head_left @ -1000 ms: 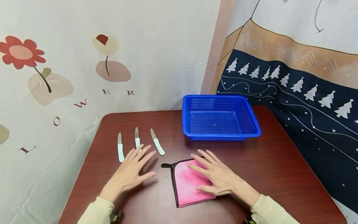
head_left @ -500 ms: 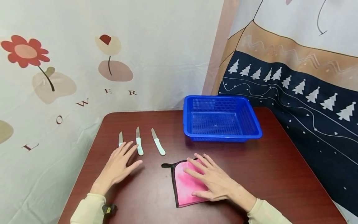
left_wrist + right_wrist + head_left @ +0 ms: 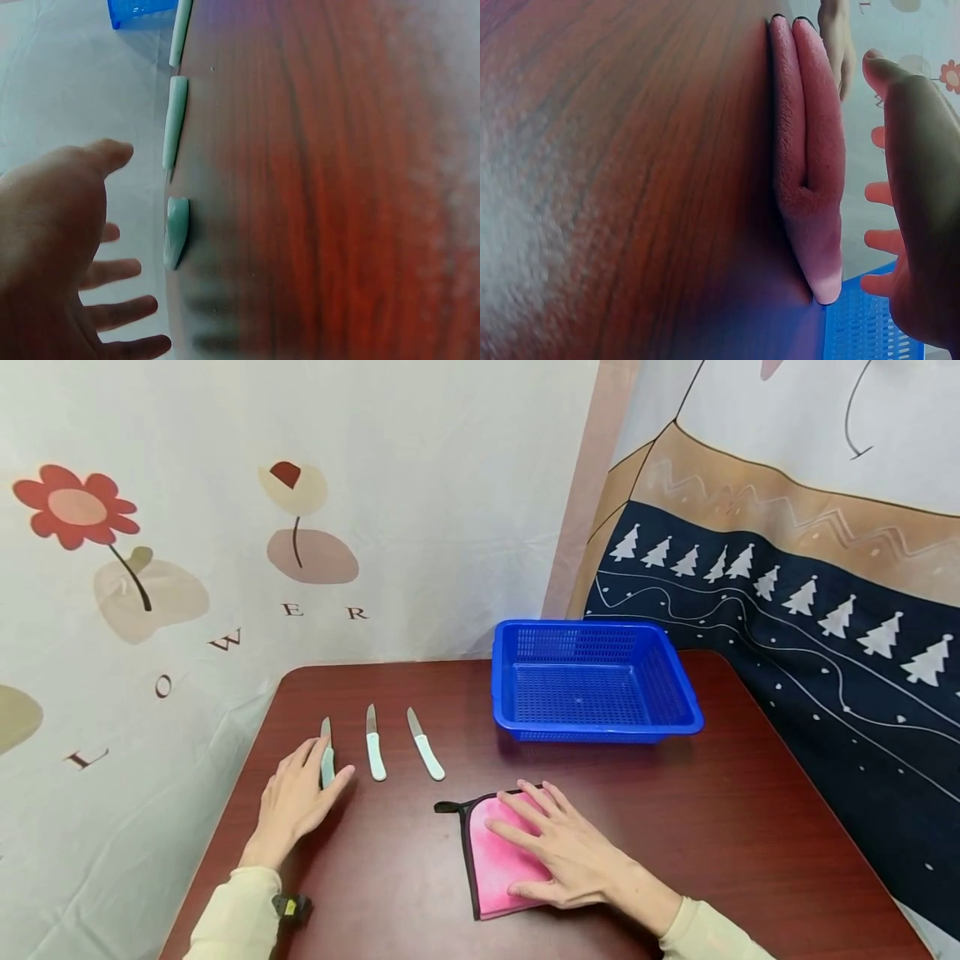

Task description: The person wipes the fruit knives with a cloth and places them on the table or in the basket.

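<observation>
My left hand (image 3: 291, 797) hovers at the leftmost knife (image 3: 327, 767), fingers spread and thumb on the other side of its pale handle. In the left wrist view a gap shows between the fingers and that knife handle (image 3: 177, 232). Two more white-handled knives lie alongside, a middle one (image 3: 377, 757) and a right one (image 3: 430, 760), blades pointing away. My right hand (image 3: 573, 847) is spread above a folded pink cloth (image 3: 491, 860) with black edging and a hanging loop. From the right wrist view, its fingers stand apart from the thick folded cloth (image 3: 821, 142).
A blue perforated plastic basket (image 3: 600, 727) stands at the back right of the dark red-brown table (image 3: 712, 827). Behind the table hangs a printed curtain (image 3: 450, 527) with flowers, letters and small white trees.
My left hand has moved left and down from over the middle knife to the leftmost one. The right hand has shifted slightly left over the cloth. Knives, cloth and basket stay put.
</observation>
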A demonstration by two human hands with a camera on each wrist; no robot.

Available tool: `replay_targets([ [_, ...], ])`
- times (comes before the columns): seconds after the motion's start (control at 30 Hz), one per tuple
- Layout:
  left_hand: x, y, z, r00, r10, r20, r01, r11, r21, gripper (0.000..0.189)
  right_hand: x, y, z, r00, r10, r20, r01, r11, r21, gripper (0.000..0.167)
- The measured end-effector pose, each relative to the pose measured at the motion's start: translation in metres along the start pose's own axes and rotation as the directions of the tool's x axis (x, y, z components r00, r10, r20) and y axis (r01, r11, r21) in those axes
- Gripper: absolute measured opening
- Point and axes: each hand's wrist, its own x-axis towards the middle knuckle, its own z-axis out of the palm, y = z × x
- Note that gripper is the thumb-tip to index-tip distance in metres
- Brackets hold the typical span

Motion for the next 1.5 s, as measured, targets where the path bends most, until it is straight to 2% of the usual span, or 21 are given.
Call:
replay_targets([
  [0.27,0.008,-0.004,0.005,0.994,-0.104,-0.014,0.105,0.994,0.03,0.083,0.004,-0.006,0.004,0.999,0.019,0.048,-0.02,1.0,0.017,0.083],
  [0.47,0.011,0.0,0.007,0.987,-0.161,-0.009,0.161,0.985,0.058,0.085,0.006,-0.011,0.011,0.995,0.027,0.096,-0.03,0.999,0.024,0.087],
  [0.6,0.012,0.003,0.007,0.986,-0.165,-0.013,0.165,0.984,0.073,0.079,0.008,-0.013,0.013,0.992,0.037,0.118,-0.039,0.999,0.017,0.091],
  [0.73,0.013,0.003,0.007,0.986,-0.167,-0.029,0.168,0.983,0.077,0.066,0.009,-0.014,0.015,0.993,0.038,0.111,-0.039,0.999,0.004,0.093],
  [1.0,0.015,0.002,0.006,0.978,-0.2,-0.062,0.202,0.979,0.032,0.05,0.01,-0.015,0.018,0.991,0.06,0.119,-0.059,0.998,-0.019,0.094],
  [1.23,0.014,-0.001,0.006,0.973,-0.206,-0.101,0.207,0.978,-0.003,0.03,0.008,-0.015,0.02,0.996,0.059,0.073,-0.055,0.997,-0.062,0.089],
  [1.5,0.01,-0.003,0.01,0.971,-0.217,-0.102,0.216,0.976,-0.018,0.024,0.008,-0.018,0.021,0.997,0.063,0.034,-0.06,0.994,-0.088,0.088],
])
